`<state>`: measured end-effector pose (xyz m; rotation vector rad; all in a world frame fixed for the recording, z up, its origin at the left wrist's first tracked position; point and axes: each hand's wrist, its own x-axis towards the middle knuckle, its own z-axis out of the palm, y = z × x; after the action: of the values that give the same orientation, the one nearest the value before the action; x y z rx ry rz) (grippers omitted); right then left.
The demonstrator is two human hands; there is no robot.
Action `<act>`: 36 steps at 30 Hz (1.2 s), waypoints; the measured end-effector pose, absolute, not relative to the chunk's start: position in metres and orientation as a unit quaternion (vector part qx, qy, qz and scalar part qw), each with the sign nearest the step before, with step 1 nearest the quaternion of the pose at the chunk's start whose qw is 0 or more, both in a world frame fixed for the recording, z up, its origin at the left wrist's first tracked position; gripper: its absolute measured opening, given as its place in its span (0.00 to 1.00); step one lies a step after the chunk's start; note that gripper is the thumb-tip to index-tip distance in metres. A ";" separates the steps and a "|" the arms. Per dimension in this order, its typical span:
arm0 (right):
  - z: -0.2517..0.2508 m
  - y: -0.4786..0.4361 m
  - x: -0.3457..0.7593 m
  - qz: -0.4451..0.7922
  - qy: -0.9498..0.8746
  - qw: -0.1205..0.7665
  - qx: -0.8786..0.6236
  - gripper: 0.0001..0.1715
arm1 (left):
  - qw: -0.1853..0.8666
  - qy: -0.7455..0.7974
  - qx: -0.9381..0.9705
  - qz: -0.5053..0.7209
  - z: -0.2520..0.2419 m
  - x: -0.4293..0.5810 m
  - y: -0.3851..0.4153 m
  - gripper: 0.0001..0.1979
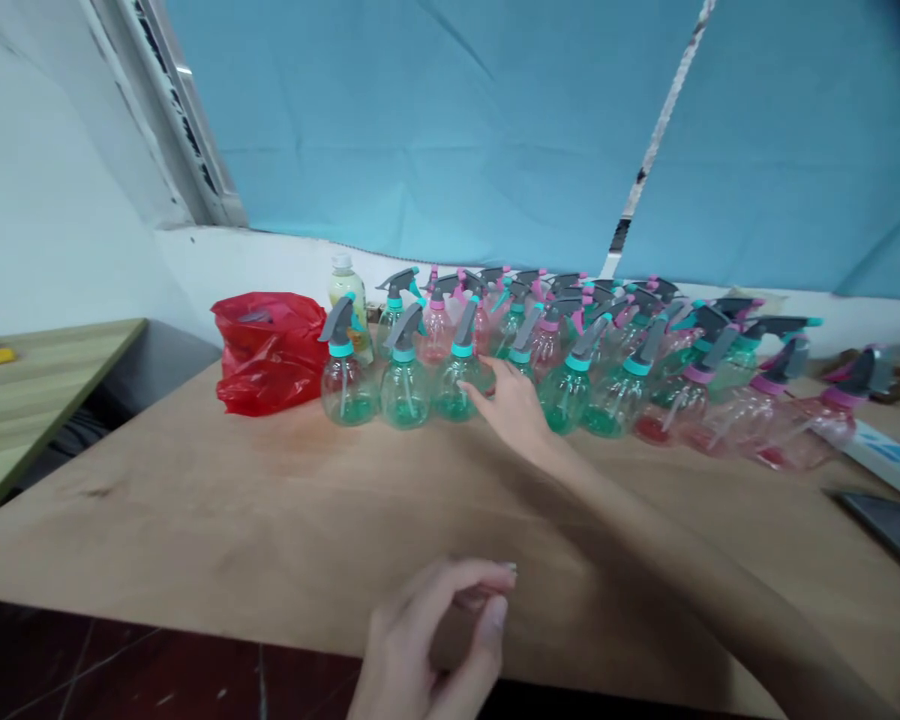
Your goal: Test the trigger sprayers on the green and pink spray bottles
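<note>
My right hand (516, 408) reaches to the front row of clear spray bottles. Its thumb lies against the front of a green spray bottle (452, 398) with a grey trigger head and turquoise collar. The fingers are at that bottle's right side, partly hidden. Just behind this hand is another green spray bottle (523, 350), its body mostly covered. Two more green spray bottles, one in the middle (405, 395) and one at the left end (349, 392), stand upright beside it. Low in the view, my left hand (439, 640) is above the table edge, fingers curled, a small gap between thumb and forefinger, nothing in it.
More green and pink spray bottles (769, 400) stand in rows to the right and behind. A red plastic bag (270, 355) and a white-capped bottle (343, 280) are at the left. A dark flat object (889, 525) lies at the right of the wooden table (232, 530).
</note>
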<state>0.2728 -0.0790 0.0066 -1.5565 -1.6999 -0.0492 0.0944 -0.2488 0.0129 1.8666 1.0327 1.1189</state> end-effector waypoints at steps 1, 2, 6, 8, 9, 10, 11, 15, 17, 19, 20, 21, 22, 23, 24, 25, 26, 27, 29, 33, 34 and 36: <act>0.006 -0.076 0.271 -0.013 -0.671 0.394 -0.627 0.29 | 0.360 0.409 0.719 0.431 0.016 0.094 -0.245 0.06; 0.006 -0.073 0.268 -0.006 -0.669 0.382 -0.638 0.32 | 0.364 0.421 0.712 0.429 0.017 0.093 -0.241 0.07; 0.008 -0.060 0.259 0.015 -0.651 0.342 -0.677 0.42 | 0.401 0.449 0.668 0.437 0.012 0.089 -0.216 0.08; 0.008 -0.056 0.257 0.011 -0.646 0.333 -0.687 0.42 | 0.421 0.450 0.640 0.459 0.007 0.087 -0.202 0.09; 0.009 -0.054 0.257 0.007 -0.644 0.331 -0.690 0.41 | 0.434 0.448 0.630 0.463 0.005 0.087 -0.196 0.10; 0.009 -0.054 0.257 0.002 -0.644 0.329 -0.690 0.40 | 0.436 0.449 0.624 0.469 0.004 0.086 -0.190 0.10; 0.009 -0.055 0.257 -0.002 -0.645 0.327 -0.690 0.39 | 0.435 0.452 0.623 0.467 0.004 0.086 -0.185 0.10; 0.010 -0.067 0.259 -0.012 -0.662 0.318 -0.679 0.38 | 0.426 0.450 0.626 0.473 0.006 0.089 -0.174 0.11; 0.009 -0.078 0.260 -0.018 -0.674 0.313 -0.669 0.38 | 0.425 0.445 0.628 0.476 0.007 0.091 -0.171 0.11; 0.008 -0.092 0.262 -0.025 -0.683 0.308 -0.661 0.37 | 0.422 0.446 0.631 0.475 0.008 0.093 -0.169 0.11; 0.007 -0.099 0.263 -0.029 -0.688 0.305 -0.658 0.37 | 0.419 0.448 0.632 0.474 0.008 0.094 -0.168 0.12; 0.007 -0.107 0.265 -0.032 -0.692 0.301 -0.656 0.37 | 0.415 0.451 0.632 0.474 0.008 0.095 -0.167 0.12; 0.006 -0.115 0.267 -0.035 -0.694 0.296 -0.655 0.37 | 0.410 0.455 0.633 0.473 0.008 0.096 -0.166 0.12; 0.005 -0.122 0.269 -0.037 -0.697 0.291 -0.654 0.37 | 0.404 0.462 0.634 0.471 0.008 0.098 -0.165 0.13; 0.005 -0.130 0.272 -0.039 -0.701 0.286 -0.653 0.37 | 0.397 0.468 0.634 0.470 0.009 0.100 -0.164 0.13; 0.004 -0.137 0.275 -0.040 -0.706 0.281 -0.648 0.37 | 0.392 0.471 0.636 0.468 0.010 0.103 -0.163 0.14; 0.004 -0.145 0.279 -0.039 -0.713 0.278 -0.642 0.36 | 0.387 0.470 0.639 0.469 0.011 0.106 -0.162 0.15; 0.004 -0.152 0.283 -0.037 -0.718 0.276 -0.637 0.36 | 0.381 0.465 0.644 0.472 0.013 0.111 -0.160 0.16; 0.004 -0.166 0.291 -0.030 -0.723 0.271 -0.635 0.35 | 0.371 0.440 0.664 0.478 0.016 0.123 -0.157 0.19; 0.005 -0.192 0.308 -0.017 -0.724 0.262 -0.638 0.31 | 0.368 0.370 0.724 0.452 0.026 0.158 -0.152 0.28; 0.006 -0.197 0.312 -0.015 -0.726 0.263 -0.635 0.31 | 0.369 0.356 0.736 0.442 0.029 0.168 -0.152 0.29; 0.006 -0.206 0.321 -0.016 -0.731 0.265 -0.628 0.32 | 0.365 0.338 0.753 0.432 0.032 0.188 -0.152 0.31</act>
<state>0.3211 -0.2062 0.0057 -1.6977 -1.9750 -0.0431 0.1876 -0.1518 0.0320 1.9365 0.8682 1.1100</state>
